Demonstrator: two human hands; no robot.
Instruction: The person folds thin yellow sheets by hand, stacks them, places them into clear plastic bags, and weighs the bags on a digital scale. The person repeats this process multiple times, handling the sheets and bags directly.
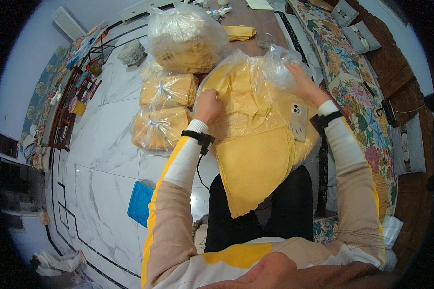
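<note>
A large clear plastic bag lies spread in front of me over a broad pile of yellow sheets. My left hand is closed at the bag's left edge, its curled fingers gripping the film. At the bag's bunched far right part, my right hand holds the gathered plastic; some fingertips are hidden by it. A fanned stack of folded yellow sheets rests nearer me, hanging over my lap. On the pile's right side lies a light-coloured phone, camera side up.
Tied clear bags of yellow sheets stand left of the pile, with a bigger, puffed bag behind. Farther back are a yellow bundle and a glass on the brown tabletop. A blue plastic stool stands lower left; a floral sofa runs along the right.
</note>
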